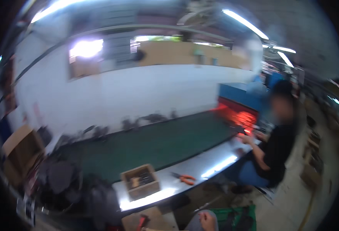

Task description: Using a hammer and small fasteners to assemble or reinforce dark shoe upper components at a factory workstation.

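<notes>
A blurred, wide view across a workshop. At the bottom edge, just right of centre, one hand (207,220) of the person wearing the camera shows as knuckles resting on a grey-clad knee; it is too blurred to tell which hand it is or whether it is open or closed, and it holds nothing that can be seen. The other hand is out of view.

Nearest to it, just to the right, is a green plastic crate (237,218) on the floor. To the left, also at the bottom edge, sits a cardboard box (154,221) with something red inside.

Just beyond the hand runs the near edge of a long desk (200,165), a pale shiny strip stretching from near left to far right. On this strip lie orange-handled pliers (184,178), their long axis running left to right with the handles pointing right. Left of the pliers stands a small open brown box (141,181) holding small dark parts. Behind the strip lies a dark green belt (158,140), with a row of dark objects along its far edge against a white wall.

At the far right end, another person (275,142) in a black top sits at the desk, hands near a blue machine (240,94) glowing red inside. Stacked cardboard boxes (21,148) stand at the far left.
</notes>
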